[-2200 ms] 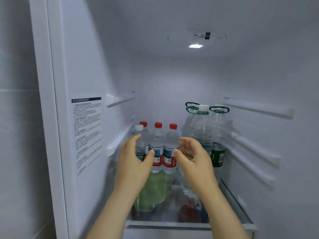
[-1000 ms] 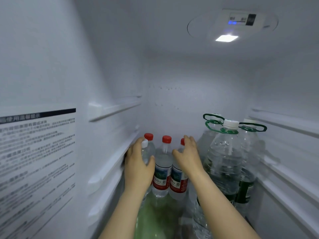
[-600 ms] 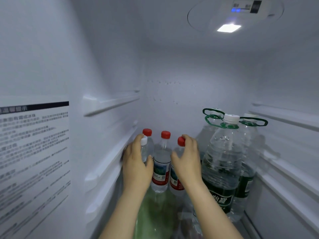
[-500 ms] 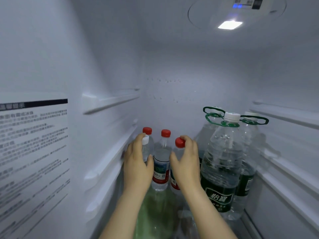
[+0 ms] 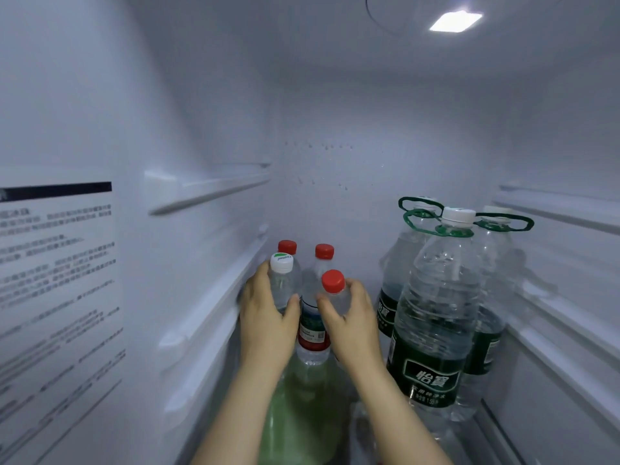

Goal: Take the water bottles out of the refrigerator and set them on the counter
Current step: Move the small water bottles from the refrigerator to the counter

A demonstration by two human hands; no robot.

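Note:
Inside the refrigerator, my left hand (image 5: 268, 327) grips a small clear bottle with a white cap (image 5: 282, 273). My right hand (image 5: 352, 327) grips a small clear bottle with a red cap (image 5: 332, 286), which is tilted toward me. Between the hands stands another red-capped bottle (image 5: 313, 317) with a red and blue label. A further red cap (image 5: 287, 246) shows behind the white-capped bottle. Both held bottles are largely hidden by my fingers.
Three large water jugs with green labels and green carry handles (image 5: 436, 317) stand on the right of the shelf. Shelf rails (image 5: 208, 193) run along both side walls. A printed label (image 5: 57, 263) covers the left wall. Greenish items (image 5: 302, 404) show below the glass shelf.
Both hands reached into the refrigerator and closed round two small bottles. The right hand's red-capped bottle has since come forward, away from the row.

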